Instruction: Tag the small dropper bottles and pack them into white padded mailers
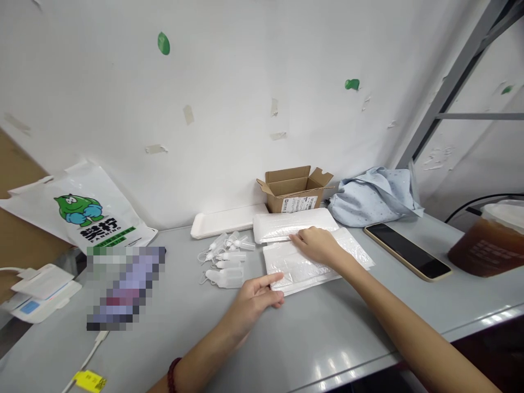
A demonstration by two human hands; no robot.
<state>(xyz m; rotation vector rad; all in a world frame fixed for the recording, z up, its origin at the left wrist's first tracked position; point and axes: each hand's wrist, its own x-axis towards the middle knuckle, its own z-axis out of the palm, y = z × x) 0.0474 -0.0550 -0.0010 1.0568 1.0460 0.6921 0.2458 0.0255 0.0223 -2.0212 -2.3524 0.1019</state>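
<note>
A white bubble mailer [303, 267] lies flat on the grey table [319, 333]. My right hand [317, 245] rests on its upper edge, fingers curled down onto it. My left hand [256, 297] sits at the mailer's lower left corner, index finger stretched out and touching that corner. More white mailers [292, 224] are stacked just behind it. Left of the mailer lies a cluster of several small clear squeeze bottles [225, 259] with looped caps.
An open cardboard box [295, 191] stands at the wall, a white tray [223, 221] to its left. A blue cloth [374, 194], a black phone [411, 251] and a brown lidded drink [489, 240] lie right. A printed white bag [84, 207] and a blurred patch lie left.
</note>
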